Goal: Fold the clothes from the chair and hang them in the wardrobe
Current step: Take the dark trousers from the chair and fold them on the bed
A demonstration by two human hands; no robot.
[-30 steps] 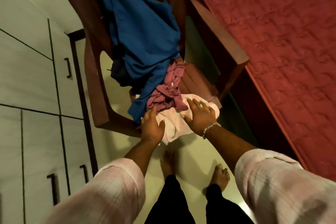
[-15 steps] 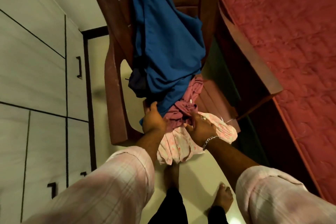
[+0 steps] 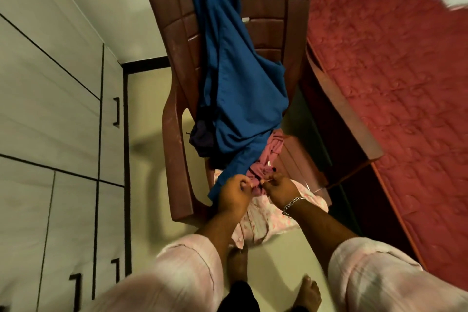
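Observation:
A brown plastic chair (image 3: pixel 174 63) stands in front of me with clothes piled on it. A long blue garment (image 3: pixel 238 83) hangs down over the backrest onto the seat. Under it lie a maroon garment (image 3: pixel 274 144) and a pale pink printed garment (image 3: pixel 268 223) that droops over the seat's front edge. A dark piece (image 3: pixel 202 139) shows at the left of the seat. My left hand (image 3: pixel 234 195) and my right hand (image 3: pixel 279 189) are side by side at the seat's front, fingers curled, pinching the maroon cloth between them.
The white wardrobe (image 3: pixel 50 109) with black handles runs along the left. A bed with a red quilted cover (image 3: pixel 395 78) and wooden frame stands close on the right. Pale floor (image 3: pixel 283 271) and my bare feet are below the chair.
My hands went from resting flat on the pink garment to gripping the maroon cloth near the blue garment's lower end. The view tilted up, showing the whole backrest.

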